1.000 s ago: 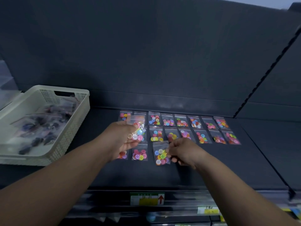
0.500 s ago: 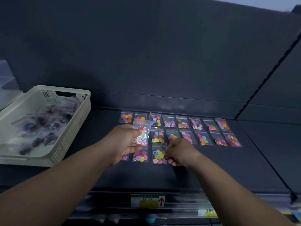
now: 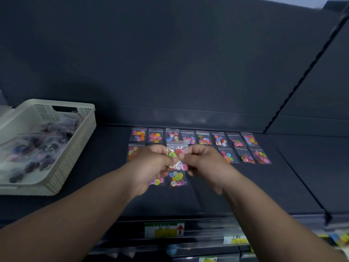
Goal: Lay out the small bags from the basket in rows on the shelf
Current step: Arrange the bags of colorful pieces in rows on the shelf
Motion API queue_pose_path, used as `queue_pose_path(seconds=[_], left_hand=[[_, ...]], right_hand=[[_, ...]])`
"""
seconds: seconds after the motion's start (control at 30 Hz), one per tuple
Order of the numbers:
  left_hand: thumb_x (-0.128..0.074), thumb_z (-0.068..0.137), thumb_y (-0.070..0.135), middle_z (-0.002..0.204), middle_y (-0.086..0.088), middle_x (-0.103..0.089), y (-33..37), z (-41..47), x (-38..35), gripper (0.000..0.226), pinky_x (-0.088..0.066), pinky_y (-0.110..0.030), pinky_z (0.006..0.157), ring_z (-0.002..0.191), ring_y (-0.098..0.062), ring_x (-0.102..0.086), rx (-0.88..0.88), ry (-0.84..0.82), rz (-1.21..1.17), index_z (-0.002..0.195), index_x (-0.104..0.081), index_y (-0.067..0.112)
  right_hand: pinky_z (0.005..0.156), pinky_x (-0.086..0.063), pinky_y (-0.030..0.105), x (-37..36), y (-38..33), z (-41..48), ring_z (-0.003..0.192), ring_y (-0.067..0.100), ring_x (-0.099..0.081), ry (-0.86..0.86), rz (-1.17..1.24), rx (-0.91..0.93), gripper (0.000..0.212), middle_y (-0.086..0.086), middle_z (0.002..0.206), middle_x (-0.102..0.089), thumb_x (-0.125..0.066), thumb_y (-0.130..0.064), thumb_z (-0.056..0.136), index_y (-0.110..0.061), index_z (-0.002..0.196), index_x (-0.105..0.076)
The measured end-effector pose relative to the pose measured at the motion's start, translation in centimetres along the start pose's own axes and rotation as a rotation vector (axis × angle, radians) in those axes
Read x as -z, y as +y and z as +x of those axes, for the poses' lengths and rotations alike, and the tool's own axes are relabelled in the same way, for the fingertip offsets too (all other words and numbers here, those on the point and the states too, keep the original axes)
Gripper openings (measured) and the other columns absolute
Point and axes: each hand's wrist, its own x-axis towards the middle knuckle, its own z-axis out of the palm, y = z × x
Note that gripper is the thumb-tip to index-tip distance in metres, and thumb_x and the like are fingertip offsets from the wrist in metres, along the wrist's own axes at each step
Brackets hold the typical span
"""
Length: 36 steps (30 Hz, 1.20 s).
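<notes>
A small clear bag of coloured buttons (image 3: 177, 155) hangs above the dark shelf (image 3: 236, 186), pinched between my left hand (image 3: 151, 165) and my right hand (image 3: 203, 163). Below and behind it, several button bags lie flat in rows: a back row (image 3: 204, 138), a second row partly hidden by my hands (image 3: 245, 157), and a front row with a bag (image 3: 177, 179) just under the held one. A cream basket (image 3: 79, 148) at the left holds several more bags, blurred.
The shelf's dark back wall rises behind the rows. A slanted divider rail (image 3: 302, 76) runs down at the right. Price labels (image 3: 164, 229) sit on the shelf's front edge. Bare shelf surface lies right of the front row.
My right hand has left the front-row bag lying on the shelf and risen to the bag in my left hand. Both hands now hold that bag at mid-shelf.
</notes>
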Motion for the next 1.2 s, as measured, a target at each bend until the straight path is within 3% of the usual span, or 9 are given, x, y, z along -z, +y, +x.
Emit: queue_pose_path(seconds=[0.1, 0.33, 0.43, 0.53, 0.67, 0.77, 0.83, 0.93, 1.2], left_hand=[[-0.069, 0.084, 0.016, 0.094, 0.0, -0.071, -0.2, 0.0, -0.8, 0.009, -0.053, -0.028, 0.079, 0.089, -0.016, -0.067, -0.087, 0.01, 0.153, 0.092, -0.064, 0.018], [-0.056, 0.092, 0.021, 0.106, 0.01, -0.061, -3.0, 0.5, -1.0, 0.013, -0.048, -0.024, 0.082, 0.093, -0.006, -0.057, -0.374, 0.056, 0.864, 0.103, -0.064, 0.022], [-0.052, 0.093, 0.02, 0.106, 0.005, -0.06, -3.6, 0.7, -1.2, 0.02, -0.044, -0.025, 0.082, 0.099, -0.012, -0.052, -0.506, 0.047, 1.091, 0.109, -0.064, 0.021], [-0.051, 0.094, 0.027, 0.104, 0.006, -0.059, -4.4, 1.1, -1.1, 0.02, -0.042, -0.029, 0.089, 0.101, -0.014, -0.048, -0.58, 0.01, 1.232, 0.108, -0.064, 0.021], [-0.047, 0.094, 0.032, 0.107, 0.01, -0.059, -5.2, 1.2, -1.1, 0.022, -0.039, -0.028, 0.096, 0.103, -0.01, -0.047, -0.644, -0.042, 1.286, 0.107, -0.063, 0.024], [-0.045, 0.095, 0.031, 0.12, 0.012, -0.055, -5.5, 1.3, -1.1, 0.027, -0.035, -0.026, 0.101, 0.113, -0.008, -0.043, -0.653, -0.086, 1.283, 0.116, -0.06, 0.025], [-0.045, 0.095, 0.031, 0.124, 0.01, -0.054, -5.5, 1.3, -1.1, 0.028, -0.034, -0.027, 0.103, 0.117, -0.009, -0.041, -0.657, -0.101, 1.292, 0.119, -0.059, 0.025], [-0.044, 0.096, 0.031, 0.128, 0.009, -0.053, -5.4, 1.4, -1.2, 0.031, -0.032, -0.024, 0.104, 0.12, -0.009, -0.041, -0.663, -0.103, 1.287, 0.123, -0.057, 0.024], [-0.046, 0.096, 0.028, 0.128, 0.01, -0.054, -5.4, 1.7, -1.3, 0.031, -0.028, -0.019, 0.102, 0.121, -0.009, -0.043, -0.688, -0.108, 1.253, 0.124, -0.058, 0.024]], right_hand=[[0.049, -0.04, 0.023, 1.6, 0.5, -0.1, 0.048, 0.009, -0.043, 0.079, -0.018, -0.023, 0.025, -0.002, 0.053, -0.05, -0.065, -0.007, 0.086, -0.015, 0.064, -0.058], [0.047, -0.04, 0.022, 5.8, 3.4, 0.1, 0.047, 0.014, -0.042, 0.136, -0.313, -0.238, 0.026, 0.004, 0.054, -0.047, -0.064, -0.012, 0.088, -0.011, 0.065, -0.051], [0.044, -0.039, 0.021, 5.7, 4.3, 0.4, 0.043, 0.013, -0.043, 0.177, -0.428, -0.211, 0.027, 0.004, 0.052, -0.052, -0.067, -0.012, 0.085, -0.011, 0.062, -0.053], [0.054, -0.045, 0.027, 5.3, 4.5, 0.7, 0.053, 0.016, -0.05, 0.22, -0.584, -0.147, 0.019, 0.007, 0.061, -0.059, -0.067, -0.017, 0.083, -0.005, 0.071, -0.059], [0.054, -0.038, 0.027, 5.1, 4.6, 0.0, 0.068, 0.017, -0.054, 0.316, -0.91, -0.031, 0.03, 0.003, 0.076, -0.06, -0.067, -0.037, 0.083, -0.01, 0.083, -0.054], [0.065, -0.04, 0.017, 5.3, 5.2, -0.6, 0.08, 0.014, -0.055, 0.274, -0.947, 0.316, 0.001, 0.002, 0.091, -0.058, -0.06, -0.013, 0.087, -0.012, 0.087, -0.06], [0.077, -0.037, 0.01, 5.4, 6.1, -0.7, 0.091, 0.014, -0.053, 0.121, -0.986, 0.469, 0.013, 0.0, 0.098, -0.061, -0.06, -0.002, 0.084, -0.011, 0.089, -0.068], [0.089, -0.037, 0.019, 5.7, 7.2, -0.3, 0.105, 0.019, -0.052, 0.039, -1.016, 0.488, 0.02, -0.002, 0.111, -0.065, -0.062, -0.005, 0.085, -0.015, 0.1, -0.071], [0.085, -0.025, 0.0, 5.9, 7.3, 0.5, 0.104, 0.015, -0.05, 0.024, -0.99, 0.455, 0.019, -0.006, 0.11, -0.065, -0.062, -0.015, 0.088, -0.018, 0.106, -0.07]])
